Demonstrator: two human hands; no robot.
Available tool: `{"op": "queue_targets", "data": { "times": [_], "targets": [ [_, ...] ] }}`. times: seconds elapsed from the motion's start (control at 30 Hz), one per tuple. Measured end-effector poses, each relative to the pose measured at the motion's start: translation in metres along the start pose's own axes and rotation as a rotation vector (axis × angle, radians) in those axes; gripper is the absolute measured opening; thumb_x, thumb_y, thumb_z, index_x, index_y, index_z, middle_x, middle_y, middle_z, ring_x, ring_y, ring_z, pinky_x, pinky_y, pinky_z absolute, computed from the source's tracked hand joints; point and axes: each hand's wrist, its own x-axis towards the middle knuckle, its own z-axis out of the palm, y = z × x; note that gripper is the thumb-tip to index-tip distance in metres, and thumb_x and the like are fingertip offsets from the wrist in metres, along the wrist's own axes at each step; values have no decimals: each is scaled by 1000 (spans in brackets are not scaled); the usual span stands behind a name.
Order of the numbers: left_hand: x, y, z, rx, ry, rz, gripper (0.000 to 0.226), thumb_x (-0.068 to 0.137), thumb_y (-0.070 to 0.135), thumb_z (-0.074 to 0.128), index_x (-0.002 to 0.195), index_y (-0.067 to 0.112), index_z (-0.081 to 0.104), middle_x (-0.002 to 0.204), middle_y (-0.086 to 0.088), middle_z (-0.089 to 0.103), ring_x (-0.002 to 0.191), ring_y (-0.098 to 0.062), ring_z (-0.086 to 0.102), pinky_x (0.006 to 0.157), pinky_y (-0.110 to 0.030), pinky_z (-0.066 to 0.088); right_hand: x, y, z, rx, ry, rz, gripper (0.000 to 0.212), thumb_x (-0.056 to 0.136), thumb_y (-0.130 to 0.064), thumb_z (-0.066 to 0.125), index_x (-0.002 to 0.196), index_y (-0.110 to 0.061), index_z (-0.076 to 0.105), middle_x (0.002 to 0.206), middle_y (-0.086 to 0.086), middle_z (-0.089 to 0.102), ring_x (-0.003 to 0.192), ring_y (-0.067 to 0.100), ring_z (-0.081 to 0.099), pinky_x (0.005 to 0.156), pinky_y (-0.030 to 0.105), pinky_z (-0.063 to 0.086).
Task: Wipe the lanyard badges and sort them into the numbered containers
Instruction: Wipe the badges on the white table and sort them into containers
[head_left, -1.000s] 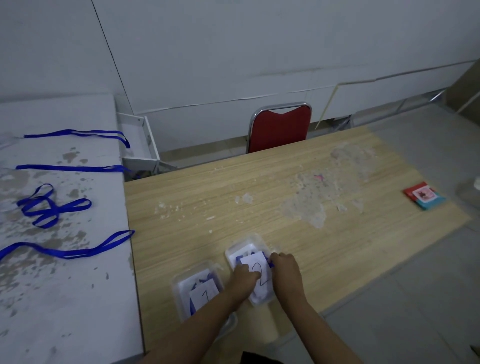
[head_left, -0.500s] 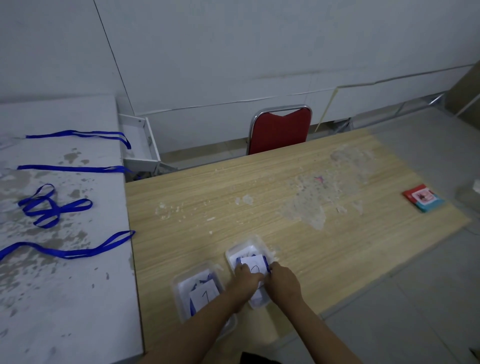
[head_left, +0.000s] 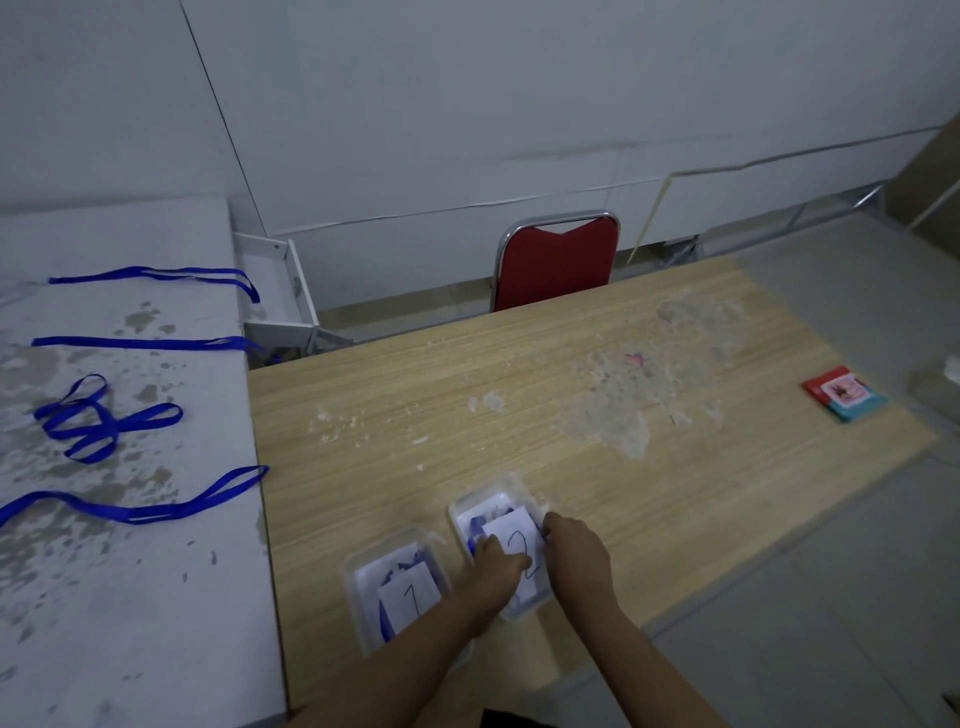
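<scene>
My left hand (head_left: 496, 564) and right hand (head_left: 576, 553) curl onto the paper marked 2 (head_left: 514, 545), apparently tucking a badge into container 2 (head_left: 498, 540). Container 1 (head_left: 397, 587) sits just beside; four blue lanyards (head_left: 109, 421) await on the grey table (head_left: 130, 597).

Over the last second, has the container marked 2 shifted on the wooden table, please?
No. The container marked 2 sits in the same spot beside the container marked 1, with both hands at it throughout.
</scene>
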Motion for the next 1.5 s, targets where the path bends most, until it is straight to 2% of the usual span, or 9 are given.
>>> {"op": "queue_targets", "data": {
  "times": [0.2,0.3,0.37,0.43,0.63,0.8,0.9,1.3,1.5],
  "targets": [
    [3,-4,-1,88,-61,61,67,97,20,55,150,1,18,157,-16,20,109,-17,53,54,-9,43,-4,0,5,8,-28,-4,24,100,-24,43,111,-19,64,111,0,66,104,16,64,82,25,48],
    [0,-6,-6,85,-49,79,56,97,18,52,146,5,28,148,-11,35,123,-23,49,77,-7,42,-5,0,4,69,-32,3,23,98,-25,45,111,-17,62,107,2,66,100,19,65,79,27,48],
    [-5,-5,-10,23,-9,79,50,96,14,53,141,15,32,127,-6,53,102,-18,57,69,-6,45,-5,0,2,100,-25,4,23,96,-25,46,109,-17,63,105,2,66,97,19,65,77,27,48],
    [-6,-2,-14,3,52,85,54,95,11,52,145,11,32,134,-10,53,97,-14,55,60,-7,42,-6,0,0,121,-4,5,22,95,-25,47,105,-16,64,103,4,66,95,21,65,75,28,47],
    [-19,7,-25,-21,111,81,45,96,8,49,141,5,41,138,-18,51,118,-30,55,90,-30,45,-8,-5,-6,145,71,-35,24,97,-31,45,105,-20,64,100,0,66,92,18,64,73,29,48],
    [-32,8,-41,-171,145,98,40,93,0,43,132,-6,47,97,-16,59,71,-20,54,58,-24,39,-11,-14,-10,201,95,-83,26,98,-31,47,116,-20,63,108,-2,66,98,16,63,79,27,48],
    [-45,3,-61,-262,185,123,39,95,2,44,134,0,45,118,-29,59,81,-22,51,60,-26,42,-14,-29,-13,247,105,-160,23,98,-30,49,112,-21,65,105,-3,68,95,14,64,79,25,50],
    [-129,-113,-201,-671,639,82,21,98,9,50,114,5,64,111,-12,68,104,-28,63,90,-38,50,-68,-159,13,320,-114,-627,21,95,-34,53,107,-28,68,102,-10,69,92,6,62,79,23,48],
    [-175,-194,-239,-813,813,17,21,99,10,49,113,7,64,112,-10,67,102,-26,63,84,-33,51,-115,-229,40,278,-266,-847,23,94,-34,51,108,-28,68,104,-11,69,95,7,61,77,21,46]
  ]
}}
